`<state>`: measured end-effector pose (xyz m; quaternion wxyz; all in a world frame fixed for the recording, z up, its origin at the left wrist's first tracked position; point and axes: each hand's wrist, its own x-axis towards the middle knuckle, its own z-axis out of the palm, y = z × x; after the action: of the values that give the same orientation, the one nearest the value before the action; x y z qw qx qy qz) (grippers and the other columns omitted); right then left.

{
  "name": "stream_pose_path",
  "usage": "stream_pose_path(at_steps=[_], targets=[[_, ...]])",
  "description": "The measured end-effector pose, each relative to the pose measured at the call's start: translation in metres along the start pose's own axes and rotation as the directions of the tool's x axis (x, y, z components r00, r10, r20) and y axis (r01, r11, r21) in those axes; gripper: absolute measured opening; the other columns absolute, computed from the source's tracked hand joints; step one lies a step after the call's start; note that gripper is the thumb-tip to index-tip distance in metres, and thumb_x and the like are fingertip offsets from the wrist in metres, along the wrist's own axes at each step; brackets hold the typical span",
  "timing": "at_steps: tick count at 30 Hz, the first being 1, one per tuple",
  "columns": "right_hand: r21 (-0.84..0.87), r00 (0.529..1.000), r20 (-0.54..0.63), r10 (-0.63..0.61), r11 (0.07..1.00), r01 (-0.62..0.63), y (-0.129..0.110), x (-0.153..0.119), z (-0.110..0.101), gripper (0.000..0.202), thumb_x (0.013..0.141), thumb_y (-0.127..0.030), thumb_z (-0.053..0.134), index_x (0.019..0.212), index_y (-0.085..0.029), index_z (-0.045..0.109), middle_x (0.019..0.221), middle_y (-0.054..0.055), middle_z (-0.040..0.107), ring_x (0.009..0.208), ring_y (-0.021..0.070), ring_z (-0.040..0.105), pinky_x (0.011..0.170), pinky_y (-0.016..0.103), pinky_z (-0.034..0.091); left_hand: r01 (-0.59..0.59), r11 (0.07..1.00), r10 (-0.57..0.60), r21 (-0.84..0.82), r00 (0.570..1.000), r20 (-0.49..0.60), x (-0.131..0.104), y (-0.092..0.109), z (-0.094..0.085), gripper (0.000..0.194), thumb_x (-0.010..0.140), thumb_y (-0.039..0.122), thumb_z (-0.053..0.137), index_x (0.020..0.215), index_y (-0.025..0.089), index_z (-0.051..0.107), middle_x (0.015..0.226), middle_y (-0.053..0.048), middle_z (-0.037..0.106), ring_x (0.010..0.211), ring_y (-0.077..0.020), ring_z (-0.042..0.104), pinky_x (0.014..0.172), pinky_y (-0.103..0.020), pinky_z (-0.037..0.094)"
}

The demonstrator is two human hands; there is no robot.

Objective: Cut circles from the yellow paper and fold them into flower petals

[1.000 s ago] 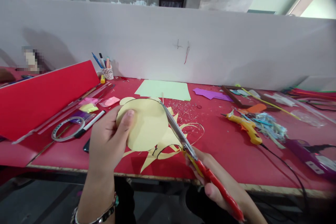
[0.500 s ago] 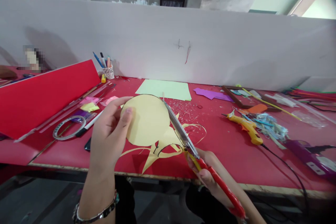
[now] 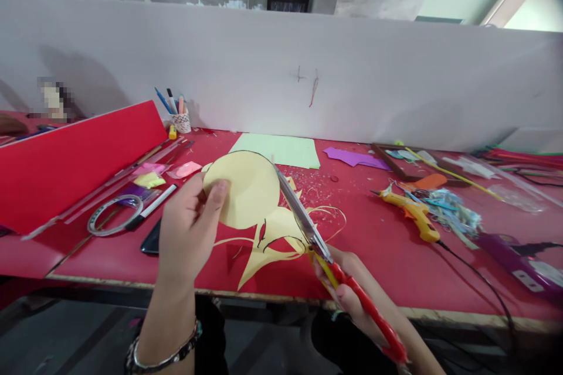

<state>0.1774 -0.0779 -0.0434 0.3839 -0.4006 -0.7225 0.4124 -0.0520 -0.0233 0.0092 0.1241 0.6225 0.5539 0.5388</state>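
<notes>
My left hand pinches a rounded piece of pale yellow paper between thumb and fingers, holding it above the table. Wrapped round the red and yellow handles of a pair of scissors, my right hand keeps the blades pointing up and away. The blades lie along the paper's right edge. Below the disc, yellow paper scraps with black drawn lines rest on the table near the scissors' pivot. Whether the disc is still joined to those scraps I cannot tell.
Behind the paper lies a light green sheet, with a purple paper piece to its right. A yellow glue gun and its cord lie on the right. On the left are a tape roll, a marker, a phone and a red board.
My left hand has moved slightly right and up, and the paper disc has turned and tilted with it. More of the phone and marker shows. The scissors have hardly moved.
</notes>
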Motion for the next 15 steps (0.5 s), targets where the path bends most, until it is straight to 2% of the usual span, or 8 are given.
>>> stream_pose_path(at_steps=[4,8,11,15], targets=[[-0.023,0.998,-0.022,-0.062,0.998,0.061,-0.0064,-0.0004,0.0001,0.058,0.081,-0.071,0.037,0.092,-0.017,0.055,0.071,0.002,0.050,0.059,0.0152,0.044,0.054,0.025,0.041,-0.023,0.999,0.023,0.035,1.000,-0.002,0.0000,0.0001,-0.0024,0.022,0.083,0.043,0.052,0.082,0.023,0.062,0.065,0.004,0.060,0.060,-0.0129,0.054,0.052,-0.022,0.042],[-0.013,0.998,-0.011,-0.061,0.998,0.060,-0.0086,-0.0024,0.0002,0.063,0.078,-0.073,0.039,0.106,-0.018,0.056,0.079,0.005,0.055,0.064,0.0185,0.049,0.062,0.029,0.046,-0.028,0.998,0.027,0.047,0.999,0.026,-0.0002,0.0014,-0.0033,0.024,0.082,0.045,0.052,0.076,0.023,0.061,0.060,0.004,0.058,0.055,-0.0125,0.052,0.049,-0.022,0.041],[0.019,1.000,-0.013,-0.027,0.999,0.027,-0.0053,-0.0032,0.0006,0.063,0.076,-0.075,0.040,0.101,-0.019,0.055,0.082,0.006,0.055,0.067,0.0195,0.050,0.061,0.029,0.045,-0.038,0.998,0.036,0.050,0.999,0.028,-0.0006,0.0010,-0.0031,0.026,0.082,0.045,0.052,0.070,0.022,0.059,0.055,0.005,0.054,0.050,-0.0117,0.048,0.046,-0.022,0.039],[0.003,0.998,-0.029,0.054,0.999,-0.054,-0.0001,-0.0008,0.0022,0.062,0.074,-0.079,0.036,0.079,-0.019,0.048,0.065,-0.001,0.041,0.054,0.0126,0.034,0.047,0.024,0.030,-0.040,0.998,0.038,0.055,0.999,0.034,-0.0002,0.0002,-0.0026,0.026,0.082,0.044,0.053,0.068,0.021,0.057,0.054,0.005,0.052,0.049,-0.0110,0.046,0.044,-0.021,0.037]])
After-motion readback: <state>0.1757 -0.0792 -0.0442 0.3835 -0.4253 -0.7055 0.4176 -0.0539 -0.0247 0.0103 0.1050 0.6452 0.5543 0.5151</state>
